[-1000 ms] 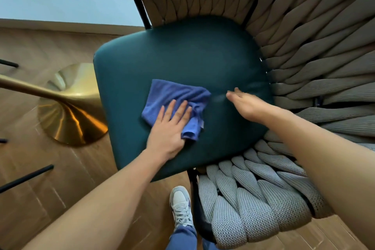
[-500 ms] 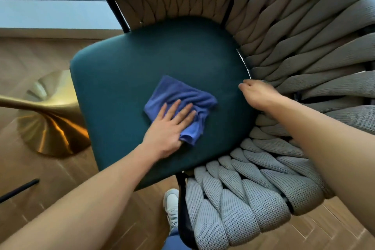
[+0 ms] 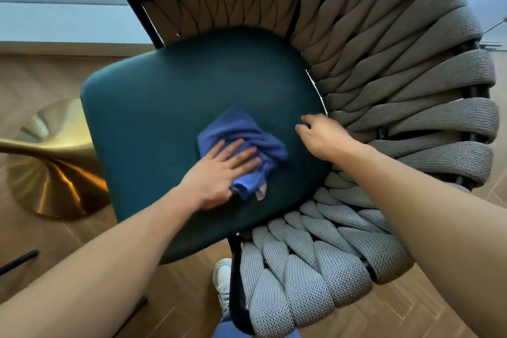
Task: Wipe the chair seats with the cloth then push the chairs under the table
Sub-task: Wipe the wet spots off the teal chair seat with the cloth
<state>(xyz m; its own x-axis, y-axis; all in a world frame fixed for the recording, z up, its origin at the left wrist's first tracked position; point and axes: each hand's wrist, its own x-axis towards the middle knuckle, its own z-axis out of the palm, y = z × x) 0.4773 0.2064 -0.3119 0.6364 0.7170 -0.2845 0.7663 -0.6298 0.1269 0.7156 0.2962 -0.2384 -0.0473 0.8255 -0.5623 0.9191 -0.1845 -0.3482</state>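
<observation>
Here, a left hand (image 3: 219, 173) presses flat, fingers spread, on a blue cloth (image 3: 247, 145) bunched mid-seat (image 3: 153, 123), wiping a chair. The right hand (image 3: 323, 137), loosely curled and holding nothing, rests at the seat's edge beside the woven back (image 3: 397, 77). Wiping appears underway; next, likely strokes across the uncovered seat.

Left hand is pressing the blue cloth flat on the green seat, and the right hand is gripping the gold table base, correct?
Not quite. The left hand does press the blue cloth on the green seat, but the head view shows the right hand at the seat's edge by the woven backrest, not on the gold table base.
</observation>
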